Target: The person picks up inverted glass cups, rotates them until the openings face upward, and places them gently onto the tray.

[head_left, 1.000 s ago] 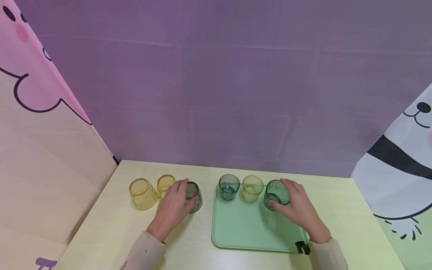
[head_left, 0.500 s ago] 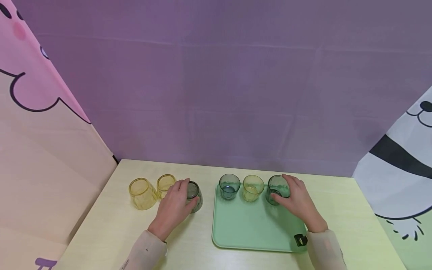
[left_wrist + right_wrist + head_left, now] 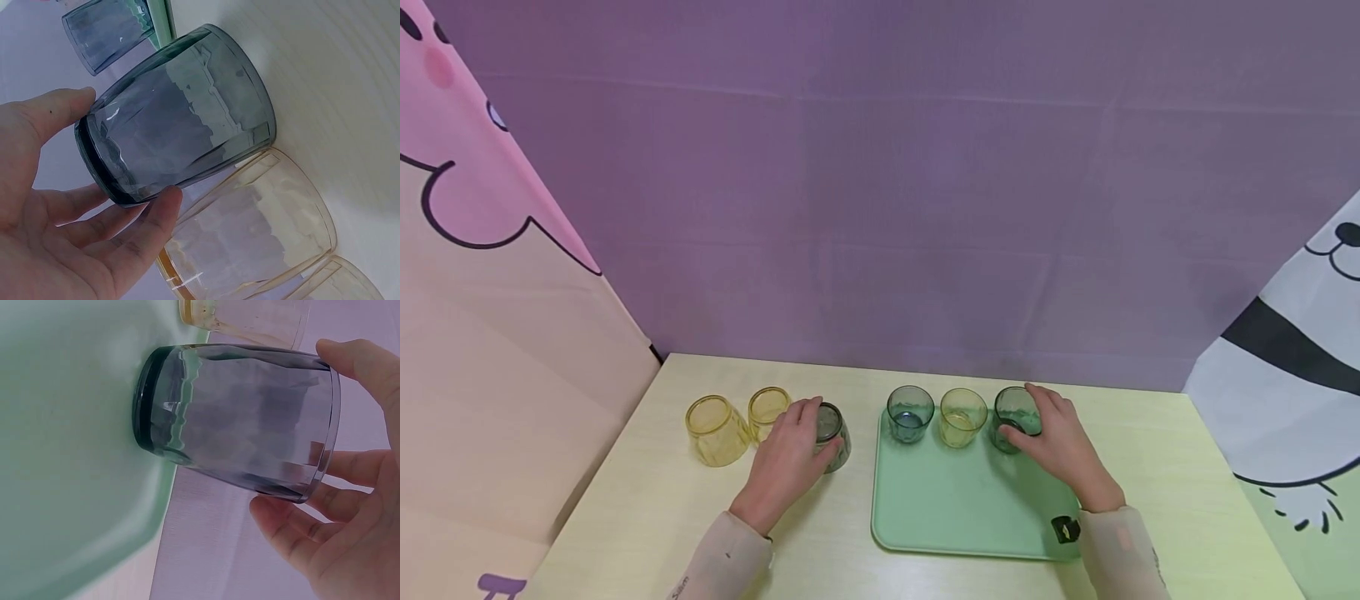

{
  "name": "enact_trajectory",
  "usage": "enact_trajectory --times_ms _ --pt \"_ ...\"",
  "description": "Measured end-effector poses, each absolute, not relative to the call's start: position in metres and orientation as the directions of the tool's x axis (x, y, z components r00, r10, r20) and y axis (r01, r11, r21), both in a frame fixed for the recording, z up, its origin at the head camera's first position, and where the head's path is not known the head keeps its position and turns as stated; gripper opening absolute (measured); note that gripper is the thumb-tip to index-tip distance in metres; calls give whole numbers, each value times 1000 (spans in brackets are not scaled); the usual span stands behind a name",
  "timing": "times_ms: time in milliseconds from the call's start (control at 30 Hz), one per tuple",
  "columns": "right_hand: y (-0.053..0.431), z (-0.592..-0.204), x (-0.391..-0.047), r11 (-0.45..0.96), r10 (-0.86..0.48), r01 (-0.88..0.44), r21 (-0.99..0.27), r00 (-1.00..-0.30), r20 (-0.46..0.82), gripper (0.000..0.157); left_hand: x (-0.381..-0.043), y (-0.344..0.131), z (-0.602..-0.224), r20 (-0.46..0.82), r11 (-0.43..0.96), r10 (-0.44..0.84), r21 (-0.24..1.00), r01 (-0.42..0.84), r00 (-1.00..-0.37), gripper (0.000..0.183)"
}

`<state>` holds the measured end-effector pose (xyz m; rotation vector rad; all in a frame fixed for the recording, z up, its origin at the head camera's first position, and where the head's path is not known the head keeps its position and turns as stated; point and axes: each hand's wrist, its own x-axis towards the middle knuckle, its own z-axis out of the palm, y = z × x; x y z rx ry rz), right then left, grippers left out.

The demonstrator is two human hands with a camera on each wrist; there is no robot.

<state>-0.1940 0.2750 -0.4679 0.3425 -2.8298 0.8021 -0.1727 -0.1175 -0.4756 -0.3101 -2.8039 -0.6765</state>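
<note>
My left hand (image 3: 790, 462) holds an upside-down smoky grey-green glass (image 3: 181, 119) by its thick base, thumb on one side and fingers on the other. The rim of that glass is down on the table. On the green tray (image 3: 955, 508), at the back right corner, a second grey-green glass (image 3: 244, 419) stands upright. My right hand (image 3: 1063, 446) pinches it near the rim between thumb and fingers, its thick base right at the tray surface. To its left on the tray are an upright yellow glass (image 3: 962, 419) and another upright grey-green glass (image 3: 910, 415).
Two upside-down yellow glasses, one at far left (image 3: 718, 432) and one partly behind my left hand (image 3: 767, 410), stand on the pale wooden table (image 3: 820, 550). A purple cloth wall (image 3: 895, 208) rises behind the table. A small black item (image 3: 1065, 529) shows beside my right sleeve.
My right hand has moved the grey-green glass back, away from me, and upright onto the tray's back edge, in line with the other two. The left hand has stayed put on its glass.
</note>
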Motion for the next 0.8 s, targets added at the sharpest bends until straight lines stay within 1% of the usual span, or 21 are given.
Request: enact_trajectory --times_ms 433,600,800 --pt "274 -463 -191 828 -187 -278 -488 -956 227 78 -170 -118 -475 280 870 154 416 264 -948 64" --pt "270 -460 -187 831 -198 -301 -468 -946 256 78 -167 -119 -473 280 872 160 409 268 -947 66" --pt "265 -456 -176 828 -208 -352 -436 -916 344 75 -160 -121 -466 311 866 159 411 284 -937 67"
